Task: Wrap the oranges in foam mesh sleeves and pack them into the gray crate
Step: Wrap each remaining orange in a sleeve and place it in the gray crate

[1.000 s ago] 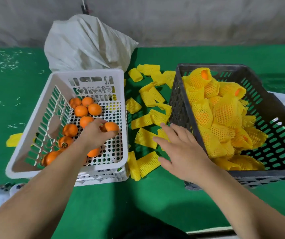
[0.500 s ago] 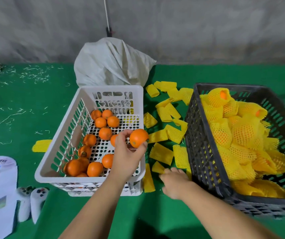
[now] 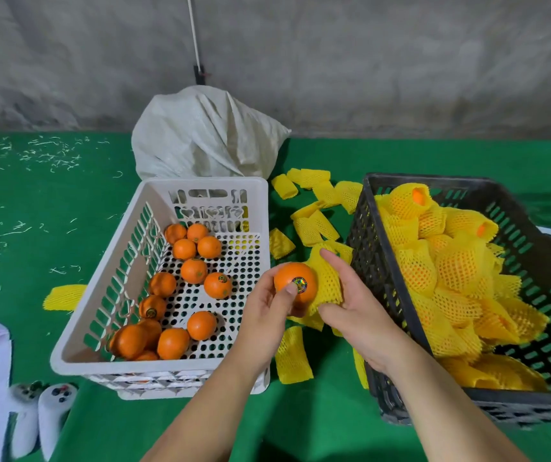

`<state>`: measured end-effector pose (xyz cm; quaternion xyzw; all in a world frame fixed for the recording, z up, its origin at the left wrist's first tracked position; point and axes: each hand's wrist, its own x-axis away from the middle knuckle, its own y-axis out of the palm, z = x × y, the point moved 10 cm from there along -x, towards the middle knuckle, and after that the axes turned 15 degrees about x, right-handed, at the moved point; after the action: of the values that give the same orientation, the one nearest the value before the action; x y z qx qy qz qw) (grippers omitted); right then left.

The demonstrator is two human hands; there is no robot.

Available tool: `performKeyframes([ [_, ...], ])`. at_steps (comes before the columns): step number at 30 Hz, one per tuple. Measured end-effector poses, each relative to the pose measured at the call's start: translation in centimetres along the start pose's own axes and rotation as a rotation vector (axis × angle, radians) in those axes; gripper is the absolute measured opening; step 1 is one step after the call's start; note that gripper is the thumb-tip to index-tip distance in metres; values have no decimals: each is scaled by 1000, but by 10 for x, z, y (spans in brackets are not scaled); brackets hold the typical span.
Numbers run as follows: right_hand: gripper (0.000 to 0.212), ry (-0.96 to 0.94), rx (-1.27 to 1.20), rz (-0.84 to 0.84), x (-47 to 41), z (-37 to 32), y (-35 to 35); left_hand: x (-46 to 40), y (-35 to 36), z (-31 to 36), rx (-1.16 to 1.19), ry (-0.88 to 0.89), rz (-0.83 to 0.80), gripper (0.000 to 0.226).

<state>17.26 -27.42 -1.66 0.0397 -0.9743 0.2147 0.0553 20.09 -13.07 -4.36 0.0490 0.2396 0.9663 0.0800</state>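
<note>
Head view: I had only this one camera, looking down on the green table (image 3: 67, 201).
Left hand: my left hand (image 3: 269, 315) gripped an orange (image 3: 295, 282), thumb over its front beside the sticker, fingers curled behind.
Right hand: my right hand (image 3: 355, 306) held a yellow sleeve (image 3: 325, 281), fingers curled around its outside, forefinger stretched along the top.
Orange: it sat at the frame's centre, between the two crates and above the table, touching the sleeve's mouth at its 3 o'clock side.
Sleeve: from what I saw, the orange had barely entered; most of the fruit was bare.
White crate: the white crate (image 3: 100, 328) lay at 9 o'clock of the hands, with about a dozen bare oranges inside.
Gray crate: the gray crate (image 3: 384, 295) stood at 3 o'clock, heaped with wrapped fruit.
Spare sleeves: loose sleeves (image 3: 314, 225) lay at 12 o'clock, and more at 6 o'clock.
Step in hand: I judged this to be the sleeving itself.
Doing it well: I would spread the mouth wide with the right fingers, push the orange straight in with the left, and centre the mesh around it.
Risk: a bunched edge could leave the fruit half bare.
</note>
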Motion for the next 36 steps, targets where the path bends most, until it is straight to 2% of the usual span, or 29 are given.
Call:
performKeyframes([
  [2, 81, -18, 11, 20, 1, -2, 2, 2, 1, 0, 12, -26, -17, 40],
  [6, 57, -2, -10, 146, 0, -8, -2, 6, 6, 6, -14, -26, -52, 49],
  [11, 50, 60, -128, 295, -1, 2, -17, 7, 4, 8, 3, -27, -27, 52],
  [15, 23, 102, -96, 307, -5, 7, -19, 8, 7, 6, 26, -56, -59, 70],
  [18, 8, 110, 7, 458, -3, 7, -33, 9, 8, 3, 41, -103, -84, 68],
  [20, 10, 96, 108, 565, -2, 2, -42, 10, 12, 0, 48, -128, -146, 63],
  [21, 11, 85, 154, 564, -4, -1, -41, 11, 14, -2, 52, -147, -179, 61],
  [25, 14, 69, 158, 427, -15, -2, -20, 11, 16, -9, 39, -207, -241, 55],
  [31, 11, 5, 171, 441, -10, -4, -29, 6, 11, -5, 36, -124, -170, 60],
  [34, 16, -48, 137, 422, -5, -10, -29, 6, 8, 0, -29, -51, -121, 54],
  [36, 20, -90, 138, 396, -1, -15, -25, 6, 5, 2, -46, -20, -106, 59],
])
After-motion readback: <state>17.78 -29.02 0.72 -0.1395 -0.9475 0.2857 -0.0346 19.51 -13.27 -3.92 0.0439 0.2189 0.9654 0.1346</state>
